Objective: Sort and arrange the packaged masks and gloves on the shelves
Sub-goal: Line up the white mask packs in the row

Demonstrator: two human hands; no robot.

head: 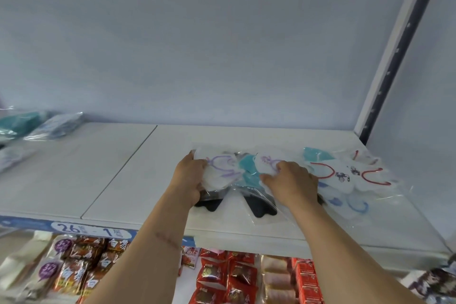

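Two bare forearms come up from the near edge of the scene, ending in the left hand (190, 175) and the right hand (293, 181) — no sleeves, gloves, watch or rings show on either. The left forearm carries one marking: a short, reddish, dotted line running slantwise across it, on the part nearer the elbow. The fingernails that show are short and unpainted.

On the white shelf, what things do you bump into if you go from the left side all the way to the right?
Teal and blue packets → left hand gripping a white mask with purple loops → right hand on the middle packets → white masks with red loops → shelf's dark upright post.
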